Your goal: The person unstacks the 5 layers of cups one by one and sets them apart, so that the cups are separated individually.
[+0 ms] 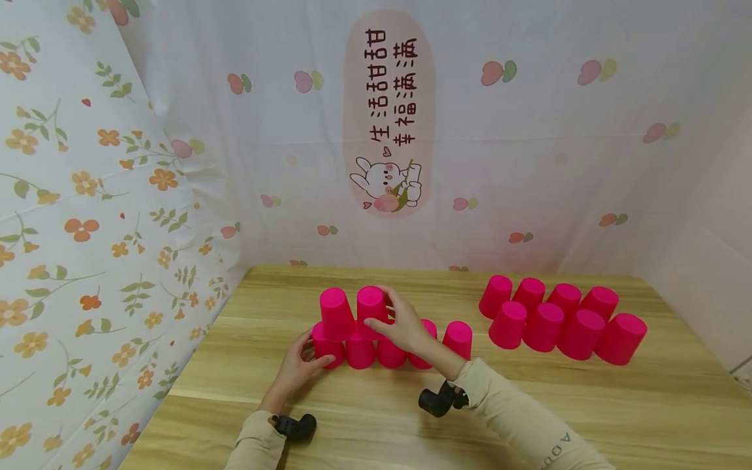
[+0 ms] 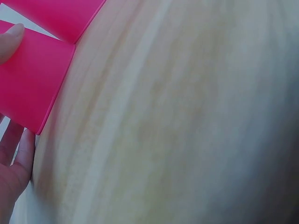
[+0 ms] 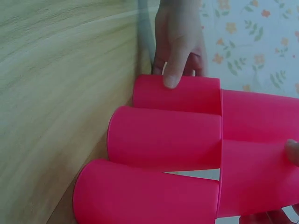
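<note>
Several pink cups stand upside down in a row on the table, with two more upside down on top at the left end. My left hand (image 1: 298, 365) holds the leftmost bottom cup (image 1: 328, 349), thumb on its near side and fingers round its far side. The right hand (image 1: 405, 326) grips the right-hand upper cup (image 1: 370, 307) between thumb and fingers. This cup sits over the second and third bottom cups, beside the left upper cup (image 1: 336, 313). In the right wrist view, the rims of both upper cups (image 3: 257, 177) meet the bases of the bottom cups (image 3: 163, 137).
At the right of the wooden table (image 1: 364, 418), several more pink cups (image 1: 543, 326) stand upside down in two rows. A printed cloth (image 1: 470, 163) hangs behind the table, and a flowered cloth (image 1: 88, 261) hangs on the left.
</note>
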Action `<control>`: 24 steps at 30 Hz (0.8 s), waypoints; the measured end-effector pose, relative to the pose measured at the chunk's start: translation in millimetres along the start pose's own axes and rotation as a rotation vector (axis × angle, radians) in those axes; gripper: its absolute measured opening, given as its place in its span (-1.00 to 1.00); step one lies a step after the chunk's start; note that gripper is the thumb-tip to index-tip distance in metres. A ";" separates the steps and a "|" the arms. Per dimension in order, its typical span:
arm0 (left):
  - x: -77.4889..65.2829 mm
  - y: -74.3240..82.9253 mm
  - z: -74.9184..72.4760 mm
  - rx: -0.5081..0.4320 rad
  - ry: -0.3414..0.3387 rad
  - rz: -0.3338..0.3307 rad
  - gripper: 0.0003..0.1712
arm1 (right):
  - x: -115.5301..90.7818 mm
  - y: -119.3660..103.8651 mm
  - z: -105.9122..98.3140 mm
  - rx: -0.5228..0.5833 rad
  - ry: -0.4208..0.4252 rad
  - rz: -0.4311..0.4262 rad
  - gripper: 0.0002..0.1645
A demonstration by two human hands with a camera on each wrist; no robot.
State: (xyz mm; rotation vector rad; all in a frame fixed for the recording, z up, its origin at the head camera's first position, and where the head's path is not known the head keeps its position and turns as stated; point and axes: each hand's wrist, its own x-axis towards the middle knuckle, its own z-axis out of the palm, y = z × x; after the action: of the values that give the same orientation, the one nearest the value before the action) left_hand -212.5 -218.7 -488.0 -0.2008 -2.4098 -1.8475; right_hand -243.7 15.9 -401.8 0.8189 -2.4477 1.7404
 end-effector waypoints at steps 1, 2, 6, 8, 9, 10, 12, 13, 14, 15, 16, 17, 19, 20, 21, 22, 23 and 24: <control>-0.2 0.8 0.0 0.001 -0.001 -0.001 -0.29 | -0.1 0.3 0.1 0.000 -0.001 0.004 -0.32; -0.9 2.2 -0.2 -0.003 -0.004 -0.010 -0.29 | -0.3 0.4 0.0 0.000 -0.001 -0.003 -0.32; -5.3 13.8 -0.2 -0.021 -0.013 -0.036 -0.29 | -0.8 -0.8 -0.3 0.010 0.003 -0.007 -0.32; -8.2 20.8 -0.1 -0.024 -0.019 -0.047 -0.30 | -0.9 -0.8 -0.3 0.014 0.008 -0.006 -0.32; -9.2 23.8 0.3 -0.020 -0.020 -0.049 -0.30 | -0.8 -0.7 -0.2 0.016 0.013 -0.001 -0.32; -10.1 26.2 0.6 -0.014 -0.021 -0.049 -0.30 | -0.9 -0.3 -0.4 0.017 0.020 -0.001 -0.32; -11.3 29.5 1.3 -0.011 -0.023 -0.052 -0.31 | -0.9 0.1 -1.1 0.026 0.035 -0.003 -0.33; -11.6 30.7 1.7 -0.012 -0.023 -0.052 -0.31 | -0.9 -0.3 -1.7 0.033 0.046 -0.009 -0.33; -11.8 31.3 2.0 -0.012 -0.023 -0.052 -0.31 | -0.8 -0.5 -2.5 0.035 0.055 -0.010 -0.33; -12.0 32.0 2.2 -0.016 -0.022 -0.053 -0.31 | -0.5 -0.8 -3.6 0.037 0.063 -0.012 -0.33; -12.1 32.5 2.4 -0.018 -0.021 -0.051 -0.31 | -0.4 -1.3 -4.8 0.038 0.068 -0.013 -0.33; -12.3 33.0 2.5 -0.021 -0.020 -0.050 -0.32 | -0.2 -2.5 -6.2 0.039 0.072 -0.014 -0.33; -12.4 33.3 2.5 -0.020 -0.018 -0.047 -0.32 | -0.4 -5.1 -9.7 0.032 0.074 -0.008 -0.32; -12.4 33.3 2.4 -0.019 -0.019 -0.047 -0.32 | -0.4 -6.0 -11.8 0.021 0.072 -0.002 -0.32; -12.3 33.3 2.3 -0.018 -0.018 -0.049 -0.32 | -0.8 -7.7 -14.1 0.016 0.070 0.001 -0.31; -12.2 33.0 2.1 -0.016 -0.017 -0.052 -0.31 | -1.2 -9.7 -16.7 0.011 0.069 0.004 -0.30; -11.9 32.4 2.0 -0.014 -0.016 -0.054 -0.31 | -1.8 -11.1 -19.4 0.004 0.069 0.007 -0.30; -11.7 31.6 1.8 -0.012 -0.015 -0.055 -0.31 | -2.3 -12.5 -22.5 -0.005 0.070 0.009 -0.29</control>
State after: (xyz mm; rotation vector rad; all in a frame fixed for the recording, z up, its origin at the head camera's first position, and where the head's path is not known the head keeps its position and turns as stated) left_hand -195.8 -209.4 -460.2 -0.1505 -2.4387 -1.8901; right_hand -242.5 33.8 -383.2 0.7349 -2.4133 1.7345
